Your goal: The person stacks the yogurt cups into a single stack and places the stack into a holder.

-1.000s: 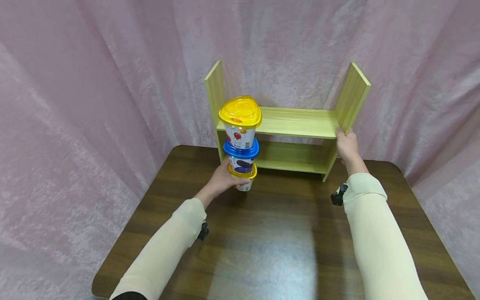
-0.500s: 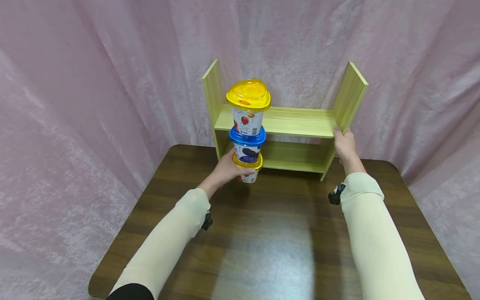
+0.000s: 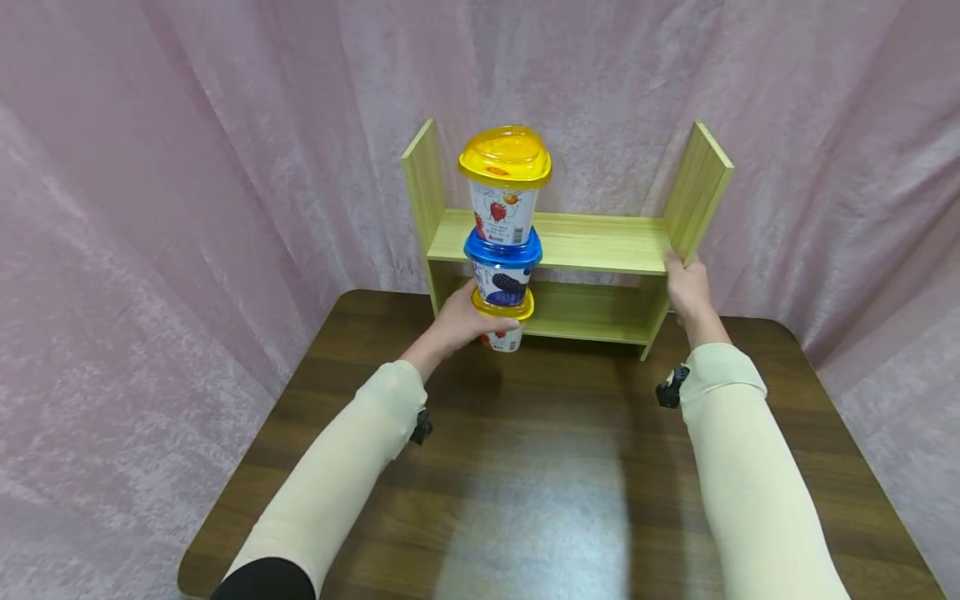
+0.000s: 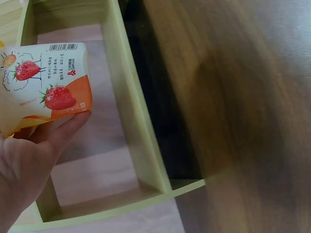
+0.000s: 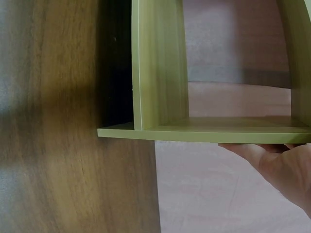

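My left hand (image 3: 459, 321) holds the lowest of three stacked lidded yogurt cups, its thumb across the front below the yellow rim. This bottom cup (image 3: 504, 339) has strawberry print, also seen in the left wrist view. On it stands a cup with a blue lid (image 3: 504, 245) and dark berry print. Topmost is a strawberry cup (image 3: 501, 210) under a domed yellow lid. The stack is upright in front of the left part of a light wooden shelf (image 3: 600, 242). My right hand (image 3: 690, 296) grips the shelf's right side panel near the upper board; some fingers are hidden behind it.
The shelf has an upper board between two tall side panels and a lower board (image 3: 592, 325). It stands at the back of a dark brown wooden table (image 3: 525, 467). A pink curtain (image 3: 300, 150) hangs behind and along both sides.
My left hand has risen and moved slightly to the right, carrying the cup stack; the top lid now overlaps the curtain above the upper board. The right hand keeps its grip on the shelf.
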The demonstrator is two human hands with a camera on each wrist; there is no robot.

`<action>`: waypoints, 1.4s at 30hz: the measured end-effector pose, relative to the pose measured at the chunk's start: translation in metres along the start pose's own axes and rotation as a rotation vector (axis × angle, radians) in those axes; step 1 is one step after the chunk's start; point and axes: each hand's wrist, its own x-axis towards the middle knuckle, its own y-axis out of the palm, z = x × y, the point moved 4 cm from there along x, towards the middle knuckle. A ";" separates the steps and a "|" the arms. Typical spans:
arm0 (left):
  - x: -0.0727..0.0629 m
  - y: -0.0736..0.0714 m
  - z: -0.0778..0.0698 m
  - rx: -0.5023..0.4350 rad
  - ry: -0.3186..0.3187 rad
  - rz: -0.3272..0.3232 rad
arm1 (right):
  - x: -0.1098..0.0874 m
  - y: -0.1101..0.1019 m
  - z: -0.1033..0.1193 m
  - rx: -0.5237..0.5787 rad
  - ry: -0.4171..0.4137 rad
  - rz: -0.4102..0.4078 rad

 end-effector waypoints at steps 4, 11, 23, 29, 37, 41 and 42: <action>0.004 -0.001 -0.012 -0.001 0.013 0.005 | 0.000 0.000 0.000 -0.006 -0.002 -0.002; 0.012 -0.001 -0.032 0.031 0.047 0.033 | -0.001 0.000 -0.001 0.002 -0.002 -0.007; 0.028 0.000 -0.061 0.026 0.074 0.026 | 0.000 0.001 -0.001 0.028 -0.006 -0.009; 0.033 0.000 -0.072 0.017 0.079 0.017 | 0.000 0.000 -0.001 0.032 -0.002 0.001; 0.045 -0.001 -0.088 0.002 0.098 0.004 | 0.001 -0.001 -0.001 0.021 -0.019 0.005; 0.050 -0.002 -0.094 0.005 0.100 -0.005 | 0.001 -0.001 -0.002 0.005 -0.015 0.008; 0.051 -0.003 -0.095 0.007 0.098 -0.006 | 0.001 -0.001 -0.002 0.000 -0.014 0.011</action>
